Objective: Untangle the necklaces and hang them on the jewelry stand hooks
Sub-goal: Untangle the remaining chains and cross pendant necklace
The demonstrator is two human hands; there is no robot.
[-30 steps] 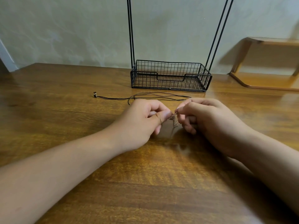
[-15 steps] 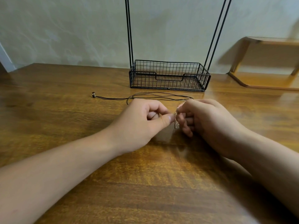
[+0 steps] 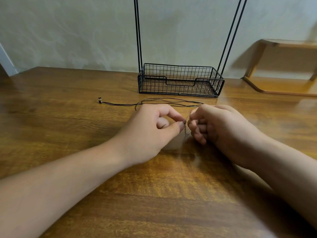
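A thin silver chain necklace (image 3: 187, 129) hangs bunched between my two hands, just above the table. My left hand (image 3: 151, 129) pinches it between thumb and forefinger. My right hand (image 3: 221, 127) grips it with curled fingers, close to the left thumb. A black cord necklace (image 3: 154, 101) lies stretched on the table behind my hands, its small clasp at the left end; its right end runs behind my right hand. The black jewelry stand (image 3: 180, 81), a wire basket base with thin upright rods, stands at the back; its hooks are out of view.
The wooden table (image 3: 68, 126) stretches wide to the left and in front of my arms. A wooden rack (image 3: 281, 66) stands at the back right against the pale wall.
My hands stayed together over the same spot, with the fingers shifting slightly on the silver chain. The black cord has not moved.
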